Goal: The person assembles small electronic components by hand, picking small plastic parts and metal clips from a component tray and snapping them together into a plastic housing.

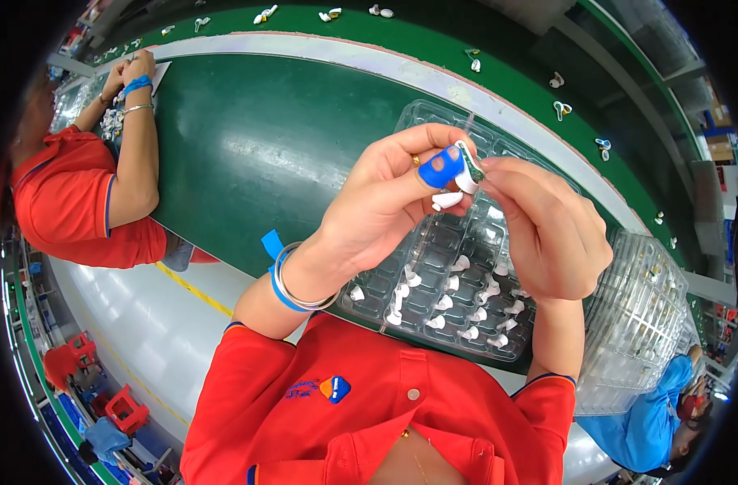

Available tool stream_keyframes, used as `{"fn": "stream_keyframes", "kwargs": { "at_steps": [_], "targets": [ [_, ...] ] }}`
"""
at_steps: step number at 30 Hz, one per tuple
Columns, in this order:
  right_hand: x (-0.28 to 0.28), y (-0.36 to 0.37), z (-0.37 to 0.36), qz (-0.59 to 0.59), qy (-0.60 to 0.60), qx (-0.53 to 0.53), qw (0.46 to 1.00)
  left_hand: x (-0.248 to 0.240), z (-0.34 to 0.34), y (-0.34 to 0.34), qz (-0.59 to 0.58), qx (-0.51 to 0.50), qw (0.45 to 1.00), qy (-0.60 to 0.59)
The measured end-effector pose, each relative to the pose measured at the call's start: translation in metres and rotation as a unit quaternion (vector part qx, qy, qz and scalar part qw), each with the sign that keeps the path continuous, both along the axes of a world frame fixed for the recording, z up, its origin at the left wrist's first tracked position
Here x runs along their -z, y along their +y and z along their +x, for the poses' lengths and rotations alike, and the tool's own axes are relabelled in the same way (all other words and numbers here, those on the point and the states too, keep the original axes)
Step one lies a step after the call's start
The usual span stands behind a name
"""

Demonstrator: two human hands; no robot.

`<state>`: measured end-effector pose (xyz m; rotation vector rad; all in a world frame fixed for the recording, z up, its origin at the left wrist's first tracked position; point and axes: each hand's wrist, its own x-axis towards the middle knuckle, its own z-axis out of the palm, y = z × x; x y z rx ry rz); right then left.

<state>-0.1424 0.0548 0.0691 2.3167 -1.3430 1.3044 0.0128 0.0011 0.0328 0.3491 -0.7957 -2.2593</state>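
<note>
Above a clear plastic tray (434, 234), my left hand (369, 198) holds a white curved earphone housing (468, 179) between thumb and fingers. The housing's open side shows a small green circuit board. A blue finger cot (440, 167) covers the left thumb. Just below the housing, a second white earphone piece (447, 200) sits against the left fingers. My right hand (553, 230) is pinched closed at the housing's open side; whatever its fingertips grip is hidden. Several small white earphone parts (443, 302) stand in the tray's pockets under my hands.
Stacked clear trays (640, 315) stand to the right. Beyond the green table (248, 121) and its pale rail (345, 61), a green conveyor belt (434, 36) carries scattered earphone pieces. At left a co-worker in red (78, 194) works; a person in blue (640, 416) is at lower right.
</note>
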Motion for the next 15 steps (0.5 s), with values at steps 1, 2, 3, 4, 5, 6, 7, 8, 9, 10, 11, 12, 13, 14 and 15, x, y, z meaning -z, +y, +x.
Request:
{"fn": "stream_keyframes", "kwargs": {
  "at_steps": [1, 2, 3, 4, 5, 6, 7, 8, 9, 10, 11, 12, 13, 14, 15],
  "targets": [
    [-0.0007, 0.0009, -0.0003, 0.006, 0.002, -0.001, 1.000, -0.0002, 0.0002, 0.0005, 0.000, 0.000, 1.000, 0.000],
    [-0.0015, 0.0015, -0.0003, 0.013, 0.003, -0.002, 1.000, -0.0008, 0.0004, 0.0010, 0.016, 0.003, 1.000, 0.003],
    [-0.0020, 0.0008, -0.0002, 0.013, 0.003, -0.002, 1.000, -0.0012, 0.0007, 0.0016, 0.032, 0.006, 0.999, 0.005],
    [-0.0024, -0.0015, -0.0007, 0.011, -0.027, -0.017, 0.999, -0.0009, 0.0002, 0.0014, 0.033, 0.006, 0.999, 0.006],
    [-0.0032, -0.0028, -0.0010, 0.010, -0.058, -0.032, 0.998, -0.0006, -0.0005, 0.0013, 0.041, 0.007, 0.999, 0.007],
    [-0.0047, -0.0024, -0.0016, 0.010, -0.058, -0.032, 0.998, -0.0003, -0.0010, 0.0011, 0.049, 0.009, 0.999, 0.008],
    [-0.0064, -0.0013, -0.0024, 0.020, -0.059, -0.026, 0.998, 0.0006, -0.0002, 0.0004, 0.049, 0.008, 0.999, 0.008],
    [-0.0075, -0.0006, -0.0032, 0.030, -0.061, -0.020, 0.997, 0.0018, 0.0011, -0.0007, 0.037, 0.029, 0.999, 0.019],
    [-0.0079, -0.0006, -0.0038, 0.030, -0.061, -0.020, 0.997, 0.0026, 0.0018, -0.0013, 0.026, 0.049, 0.998, 0.031],
    [-0.0082, -0.0005, -0.0043, 0.030, -0.062, -0.026, 0.997, 0.0026, 0.0020, -0.0012, 0.026, 0.048, 0.998, 0.031],
    [-0.0082, -0.0005, -0.0045, 0.030, -0.063, -0.031, 0.997, 0.0022, 0.0021, -0.0008, 0.024, 0.045, 0.998, 0.025],
    [-0.0080, -0.0006, -0.0045, 0.031, -0.063, -0.031, 0.997, 0.0018, 0.0022, -0.0003, 0.021, 0.041, 0.999, 0.019],
    [-0.0079, -0.0008, -0.0046, 0.028, -0.062, -0.040, 0.997, 0.0012, 0.0016, 0.0003, 0.022, 0.041, 0.999, 0.020],
    [-0.0079, -0.0010, -0.0048, 0.026, -0.062, -0.049, 0.997, 0.0006, 0.0006, 0.0012, 0.017, 0.030, 0.999, 0.020],
    [-0.0079, -0.0013, -0.0052, 0.026, -0.062, -0.048, 0.997, 0.0001, -0.0001, 0.0019, 0.012, 0.019, 1.000, 0.021]
  ]
}}
